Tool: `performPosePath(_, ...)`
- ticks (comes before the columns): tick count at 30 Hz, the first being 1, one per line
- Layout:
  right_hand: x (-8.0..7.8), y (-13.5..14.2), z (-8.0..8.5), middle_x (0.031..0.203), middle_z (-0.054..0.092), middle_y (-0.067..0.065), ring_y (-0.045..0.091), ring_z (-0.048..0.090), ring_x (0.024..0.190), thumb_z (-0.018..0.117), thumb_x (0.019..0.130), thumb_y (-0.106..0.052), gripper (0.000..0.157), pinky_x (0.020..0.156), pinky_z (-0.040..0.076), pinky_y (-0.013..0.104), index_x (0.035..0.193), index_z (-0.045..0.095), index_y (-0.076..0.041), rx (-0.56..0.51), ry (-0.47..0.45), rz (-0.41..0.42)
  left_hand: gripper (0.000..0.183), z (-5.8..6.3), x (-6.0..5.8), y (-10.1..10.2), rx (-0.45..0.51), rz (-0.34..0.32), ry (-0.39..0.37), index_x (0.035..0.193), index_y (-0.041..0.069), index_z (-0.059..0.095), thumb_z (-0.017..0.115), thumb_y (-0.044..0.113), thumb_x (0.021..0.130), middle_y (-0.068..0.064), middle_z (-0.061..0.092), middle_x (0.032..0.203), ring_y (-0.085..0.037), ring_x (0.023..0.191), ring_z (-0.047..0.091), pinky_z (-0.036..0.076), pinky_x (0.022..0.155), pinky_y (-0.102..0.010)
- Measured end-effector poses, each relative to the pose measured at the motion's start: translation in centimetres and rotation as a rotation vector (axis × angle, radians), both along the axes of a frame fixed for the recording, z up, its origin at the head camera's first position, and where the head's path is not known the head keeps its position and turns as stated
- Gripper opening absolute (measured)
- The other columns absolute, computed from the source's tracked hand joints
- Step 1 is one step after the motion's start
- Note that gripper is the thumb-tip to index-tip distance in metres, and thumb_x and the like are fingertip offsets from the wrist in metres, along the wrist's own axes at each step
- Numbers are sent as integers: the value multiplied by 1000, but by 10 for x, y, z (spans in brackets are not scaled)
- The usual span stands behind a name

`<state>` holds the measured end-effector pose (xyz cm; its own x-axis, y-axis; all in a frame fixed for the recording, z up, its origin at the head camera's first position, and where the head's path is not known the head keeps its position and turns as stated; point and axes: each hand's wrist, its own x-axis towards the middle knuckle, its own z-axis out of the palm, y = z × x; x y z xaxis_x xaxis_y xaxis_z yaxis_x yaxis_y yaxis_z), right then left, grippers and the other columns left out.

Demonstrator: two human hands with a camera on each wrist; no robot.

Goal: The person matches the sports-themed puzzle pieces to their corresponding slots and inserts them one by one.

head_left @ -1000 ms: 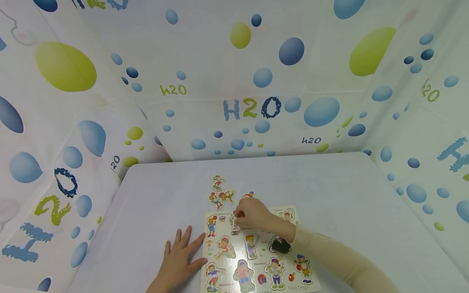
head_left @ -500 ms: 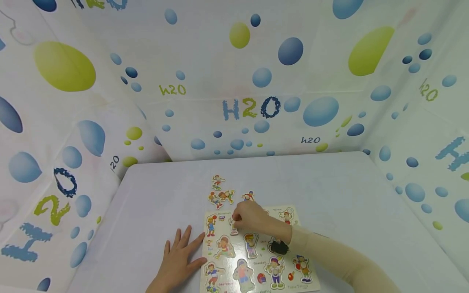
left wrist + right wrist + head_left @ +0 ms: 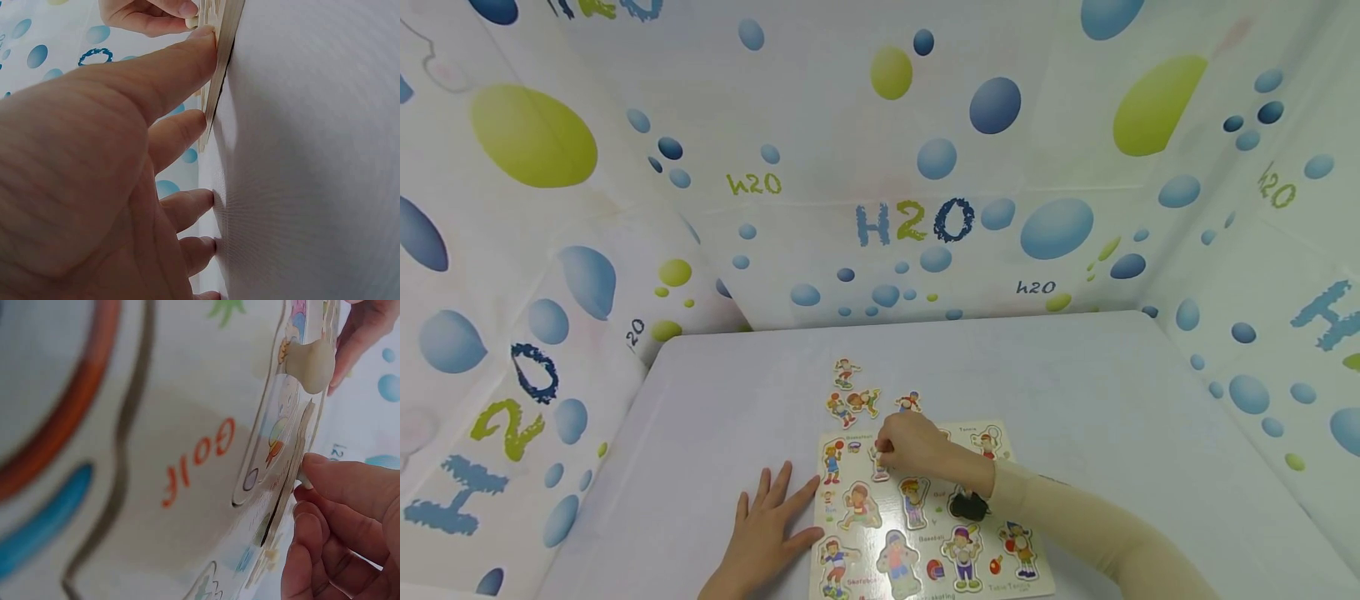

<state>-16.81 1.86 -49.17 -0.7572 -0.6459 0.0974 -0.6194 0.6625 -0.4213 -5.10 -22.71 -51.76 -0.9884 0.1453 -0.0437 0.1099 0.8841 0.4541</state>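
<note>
My right hand [image 3: 917, 446] is over the upper left part of a wooden peg puzzle board [image 3: 872, 542]. Thumb and forefinger pinch the small knob of a puzzle piece [image 3: 877, 468], a figure partly hidden by the hand. In the right wrist view, that piece's edge [image 3: 289, 481] stands a little proud of the board, near the knob [image 3: 315, 365] of the golf piece. My left hand [image 3: 767, 521] lies with fingers spread beside the board; its thumb [image 3: 200, 53] and forefinger touch the board's left edge, while the other fingertips rest on the white tablecloth.
Several loose figure pieces [image 3: 865, 402] lie beyond the board's far edge, one [image 3: 908, 402] just past the right hand. Golf [image 3: 914, 503] and baseball [image 3: 964, 560] pieces sit in the board. Pale figures [image 3: 898, 567] show in other spots. A patterned curtain [image 3: 820, 250] surrounds the table.
The right hand has shifted very slightly left, keeping its pinch on the piece, and more of the loose piece beyond it shows. The left hand stays in place.
</note>
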Motion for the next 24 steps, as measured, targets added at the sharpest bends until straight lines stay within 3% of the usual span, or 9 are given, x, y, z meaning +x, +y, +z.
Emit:
performPosePath(16,-2,-1,-5,70,70,-5,3,55,61,77,81,-13,9,55,43,15,73,77,-14,8,4,27,69,-4,-1,-1,-12,1,8,138,23,57,74,51,77,-23,33,156,-55,143,19,13,105,-80)
performPosePath(24,-3,-2,-5,67,68,-6,2,51,59,77,81,-12,11,53,41,15,70,75,-14,14,-5,20,69,-5,-1,-1,-17,-2,14,137,22,57,73,53,77,-23,34,155,-55,143,20,14,105,-80)
